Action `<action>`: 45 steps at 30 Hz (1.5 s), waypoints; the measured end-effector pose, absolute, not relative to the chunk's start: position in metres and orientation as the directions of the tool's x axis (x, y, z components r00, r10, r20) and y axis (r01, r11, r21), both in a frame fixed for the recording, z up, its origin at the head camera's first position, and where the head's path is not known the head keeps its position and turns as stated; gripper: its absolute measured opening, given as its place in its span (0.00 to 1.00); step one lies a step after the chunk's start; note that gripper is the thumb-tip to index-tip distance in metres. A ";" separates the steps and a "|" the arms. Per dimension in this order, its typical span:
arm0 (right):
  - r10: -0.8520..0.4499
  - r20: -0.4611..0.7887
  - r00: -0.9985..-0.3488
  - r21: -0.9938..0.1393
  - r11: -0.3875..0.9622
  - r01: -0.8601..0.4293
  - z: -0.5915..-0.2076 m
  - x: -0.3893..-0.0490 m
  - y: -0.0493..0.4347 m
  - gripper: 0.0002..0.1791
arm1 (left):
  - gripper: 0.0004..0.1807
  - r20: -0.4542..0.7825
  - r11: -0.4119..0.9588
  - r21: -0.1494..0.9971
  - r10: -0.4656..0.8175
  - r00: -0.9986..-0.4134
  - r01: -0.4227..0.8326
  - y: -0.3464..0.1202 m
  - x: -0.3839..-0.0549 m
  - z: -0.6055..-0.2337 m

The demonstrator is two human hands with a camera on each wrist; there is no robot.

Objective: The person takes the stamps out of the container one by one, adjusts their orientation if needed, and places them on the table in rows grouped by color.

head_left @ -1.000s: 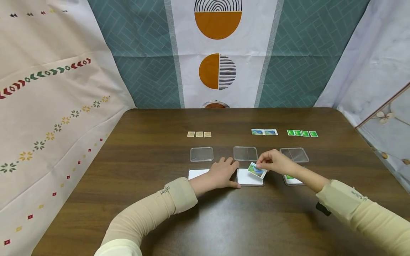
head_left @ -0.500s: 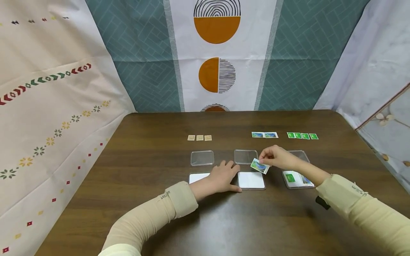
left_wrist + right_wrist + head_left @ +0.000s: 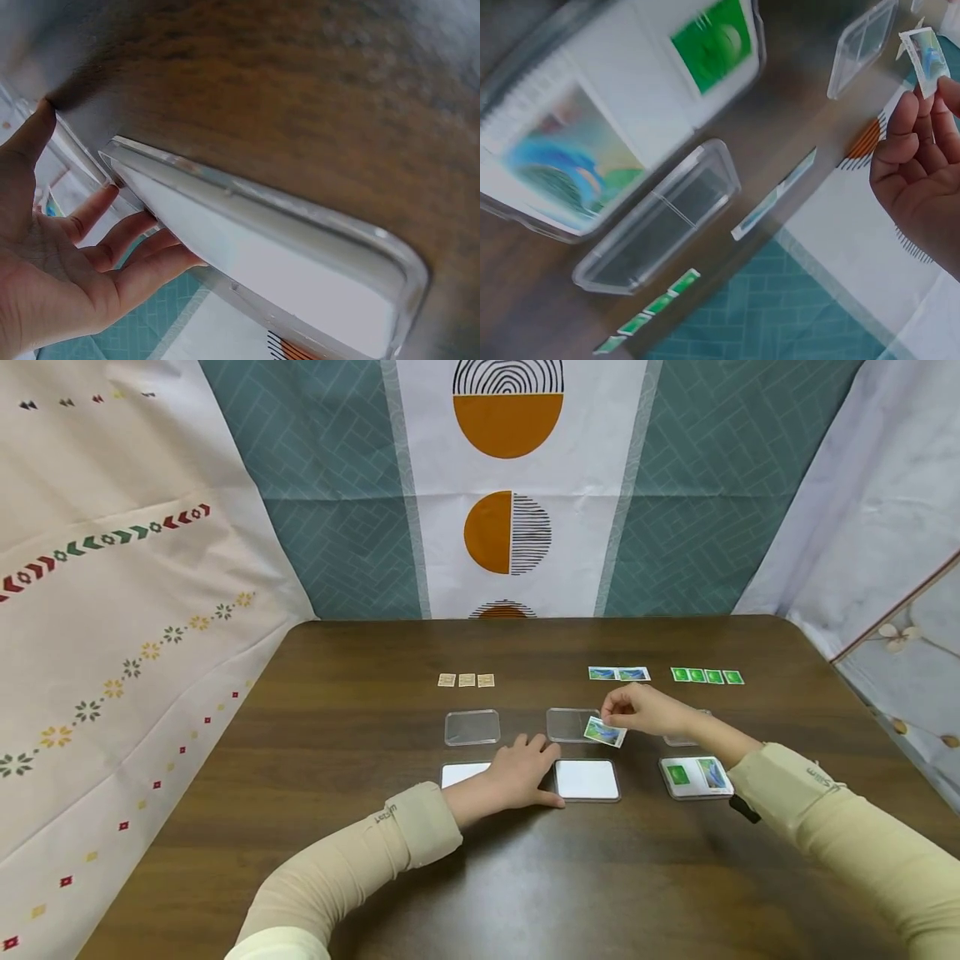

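Note:
My right hand [image 3: 647,710] pinches a blue-green landscape stamp [image 3: 605,732] between thumb and fingers. In the head view the stamp overlaps the middle clear lid [image 3: 570,725]; the right wrist view shows the held stamp [image 3: 928,60] tilted, white-edged. My left hand [image 3: 517,774] lies with its fingers spread, its thumb at the near left corner of the middle white-lined case [image 3: 587,779]. My left wrist partly hides the left white-lined case [image 3: 463,772]. The right case [image 3: 696,777] holds a green stamp [image 3: 677,774] and a landscape stamp [image 3: 712,773].
Three small tan stamps [image 3: 467,680] lie in a row at the back left. Two joined landscape stamps [image 3: 618,673] and a row of several green stamps [image 3: 707,676] lie at the back right. A clear lid [image 3: 472,727] sits behind the left case; another lid [image 3: 660,225] is behind the right case.
My right hand has carried the landscape stamp away from over the middle case's white card, back towards the middle lid. The right case now shows fully. My left hand stays put.

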State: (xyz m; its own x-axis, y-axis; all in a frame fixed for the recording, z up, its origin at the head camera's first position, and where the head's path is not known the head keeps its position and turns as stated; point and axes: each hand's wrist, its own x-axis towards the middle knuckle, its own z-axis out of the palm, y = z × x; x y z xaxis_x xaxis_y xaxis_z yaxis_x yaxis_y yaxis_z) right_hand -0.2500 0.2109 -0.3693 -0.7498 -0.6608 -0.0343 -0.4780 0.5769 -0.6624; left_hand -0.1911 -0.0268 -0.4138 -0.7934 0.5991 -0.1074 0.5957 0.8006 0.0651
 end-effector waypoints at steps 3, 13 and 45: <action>-0.685 -0.031 -0.728 -0.633 0.578 -0.516 -0.368 -0.258 0.207 0.04 | 0.33 -0.108 0.802 0.061 0.597 -0.795 0.594 -0.027 -0.191 -0.414; -0.698 -0.059 -0.714 -0.568 0.611 -0.551 -0.363 -0.279 0.197 0.05 | 0.33 -0.103 0.803 0.057 0.595 -0.797 0.593 -0.028 -0.191 -0.414; -0.679 -0.114 -0.726 -0.451 0.686 -0.571 -0.358 -0.339 0.179 0.06 | 0.33 -0.111 0.797 0.087 0.604 -0.790 0.597 -0.032 -0.191 -0.411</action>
State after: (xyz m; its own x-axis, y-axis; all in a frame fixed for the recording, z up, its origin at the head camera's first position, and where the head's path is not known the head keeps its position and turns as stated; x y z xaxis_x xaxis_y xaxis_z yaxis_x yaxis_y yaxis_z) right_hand -0.3395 0.1795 -0.3582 -0.7256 -0.6785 -0.1143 -0.5706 0.6862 -0.4512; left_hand -0.1908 -0.0315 -0.4107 -0.7895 0.6037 -0.1106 0.5974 0.7972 0.0871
